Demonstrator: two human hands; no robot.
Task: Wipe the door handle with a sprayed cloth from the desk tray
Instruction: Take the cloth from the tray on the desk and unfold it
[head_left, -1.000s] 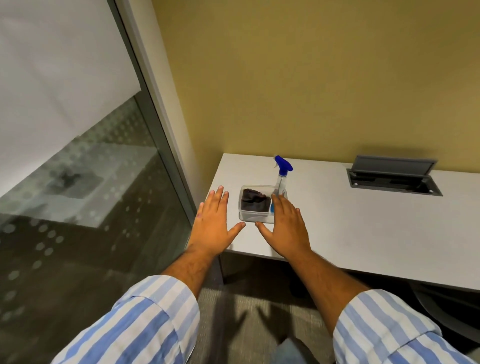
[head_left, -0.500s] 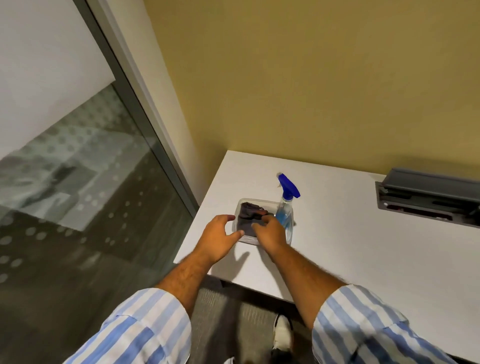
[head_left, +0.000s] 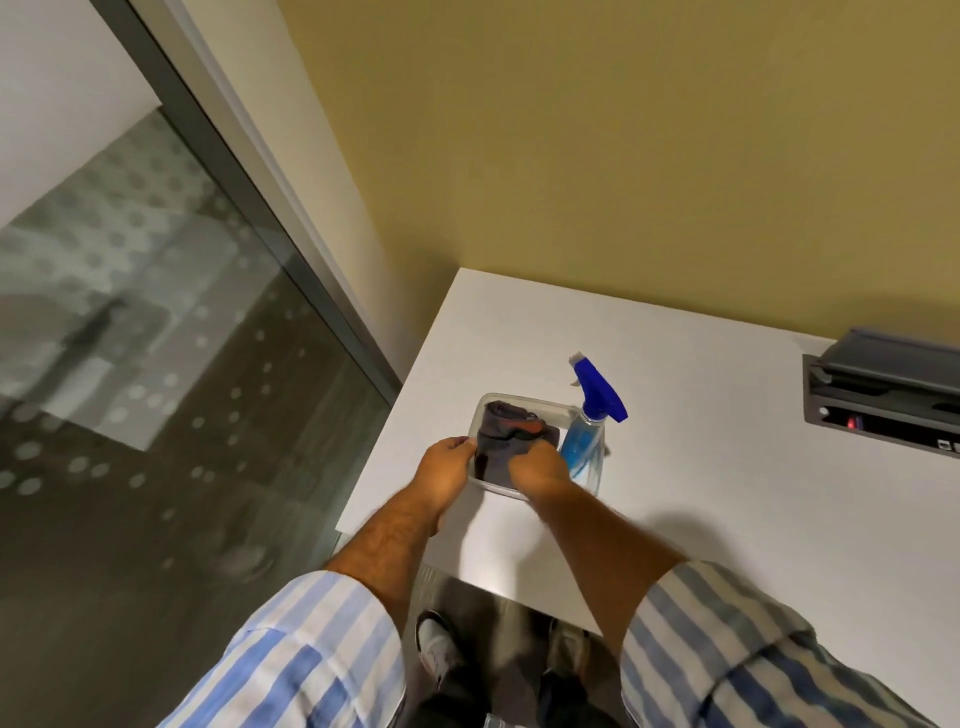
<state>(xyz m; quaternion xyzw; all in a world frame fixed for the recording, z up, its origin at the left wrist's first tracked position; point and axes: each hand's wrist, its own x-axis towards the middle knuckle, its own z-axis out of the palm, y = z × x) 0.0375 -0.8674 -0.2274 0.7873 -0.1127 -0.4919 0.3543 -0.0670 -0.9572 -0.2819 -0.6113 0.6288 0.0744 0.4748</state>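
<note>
A clear plastic tray (head_left: 524, 404) sits near the left end of the white desk (head_left: 701, 467). A dark grey cloth (head_left: 506, 434) with a reddish patch lies folded inside it. My right hand (head_left: 535, 470) reaches into the tray and pinches the cloth's near edge. My left hand (head_left: 447, 470) grips the tray's left rim. A spray bottle (head_left: 589, 439) with a blue trigger head and blue liquid stands against the tray's right side. The door handle is out of view.
A frosted, dotted glass panel (head_left: 130, 364) in a grey frame fills the left side. A yellow wall (head_left: 623, 156) rises behind the desk. A dark cable box (head_left: 883, 395) with its lid up is set into the desk at the right. My shoes show below the desk edge.
I have moved closer to the desk. Both hands went from hovering flat before the tray to touching it: the left onto its rim, the right onto the cloth.
</note>
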